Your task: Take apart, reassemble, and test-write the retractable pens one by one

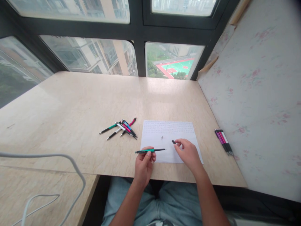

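My left hand [144,163] is closed around a green and black pen [150,151], held level over the paper with its thin bare tip to the right. Between the thumb and fingers of my right hand [187,152] is a small black pen part [173,142], apart from the pen. Both hands are above a sheet of paper [168,158] with handwritten lines across its top. A tiny dark piece [162,137] lies on the sheet between the hands; its kind is too small to make out.
Left of the paper, several pens [122,128] lie in a crossed pile. Several more pens [223,142] lie side by side by the papered wall [261,103] on the right. A grey cable [70,158] loops across the lower left. Windows [175,59] border the far side of the table [94,97].
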Available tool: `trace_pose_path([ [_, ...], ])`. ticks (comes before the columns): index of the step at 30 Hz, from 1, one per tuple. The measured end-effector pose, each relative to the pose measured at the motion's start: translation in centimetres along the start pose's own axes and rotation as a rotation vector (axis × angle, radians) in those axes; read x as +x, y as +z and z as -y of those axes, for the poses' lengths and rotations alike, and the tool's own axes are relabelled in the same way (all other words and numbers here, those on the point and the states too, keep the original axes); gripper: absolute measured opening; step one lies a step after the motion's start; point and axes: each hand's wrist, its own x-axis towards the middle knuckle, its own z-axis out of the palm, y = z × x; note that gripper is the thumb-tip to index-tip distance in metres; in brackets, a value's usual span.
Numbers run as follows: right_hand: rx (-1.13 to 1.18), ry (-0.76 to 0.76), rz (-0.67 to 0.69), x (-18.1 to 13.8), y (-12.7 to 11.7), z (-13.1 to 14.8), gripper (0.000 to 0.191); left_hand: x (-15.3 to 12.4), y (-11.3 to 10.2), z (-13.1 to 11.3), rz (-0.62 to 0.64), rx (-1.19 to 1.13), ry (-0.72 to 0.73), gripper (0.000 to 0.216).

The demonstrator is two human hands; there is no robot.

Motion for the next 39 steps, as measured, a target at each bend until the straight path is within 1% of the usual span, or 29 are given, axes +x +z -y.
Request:
trace_pose_path([
  [2,0.015,0.000,-0.007,0.8,1.5,0.8,0.015,0.0,0.0,0.0,0.001,-0.008,-0.001,0.023],
  [6,-0.023,-0.006,-0.096,2.1,3.7,2.0,0.016,-0.1,0.0,0.0,0.003,0.006,-0.005,0.025],
  [8,-0.037,0.001,-0.123,2.3,4.1,2.2,0.019,-0.1,0.1,0.0,0.006,0.005,-0.008,0.025],
  [11,0.024,-0.002,-0.121,2.1,3.7,2.2,0.025,-0.1,0.1,0.0,0.006,0.004,-0.010,0.024],
  [13,0.137,0.000,-0.075,1.6,2.9,2.3,0.031,-0.1,0.2,0.1,0.007,0.008,-0.008,0.024],
  [14,0.206,0.004,-0.029,1.2,2.5,2.4,0.034,-0.1,0.2,0.1,0.009,0.014,-0.007,0.024],
  [17,0.373,0.004,0.166,0.0,1.3,3.3,0.040,-0.1,0.3,0.1,0.020,0.043,-0.007,0.025],
  [19,0.408,-0.020,0.282,-0.8,0.8,3.8,0.041,-0.1,0.4,0.1,0.020,0.064,-0.008,0.024],
  [21,0.414,-0.037,0.332,-1.3,0.5,4.1,0.040,-0.1,0.4,0.2,0.010,0.089,-0.009,0.025],
  [23,0.424,-0.046,0.320,-1.6,0.4,4.0,0.034,-0.1,0.3,0.3,-0.004,0.113,-0.013,0.025],
  [27,0.455,-0.086,0.236,-2.0,0.6,3.7,0.013,0.0,0.4,0.3,-0.024,0.103,-0.020,0.026],
  [28,0.461,-0.085,0.218,-2.1,0.6,3.6,0.012,0.0,0.4,0.3,-0.026,0.092,-0.020,0.026],
  [30,0.460,-0.059,0.199,-2.2,0.7,3.7,0.018,0.0,0.4,0.3,-0.021,0.081,-0.018,0.025],
  [32,0.431,-0.040,0.222,-2.2,0.7,3.8,0.015,0.0,0.4,0.3,-0.014,0.083,-0.016,0.025],
  [35,0.386,-0.056,0.259,-2.2,0.5,3.8,0.031,0.0,0.3,0.3,-0.006,0.095,-0.021,0.025],
  [36,0.387,-0.064,0.250,-2.2,0.5,3.8,0.031,0.0,0.2,0.4,-0.002,0.094,-0.023,0.024],
  [39,0.442,-0.068,0.174,-2.3,0.4,3.6,0.012,0.1,0.0,0.6,0.014,0.078,-0.024,0.022],
])
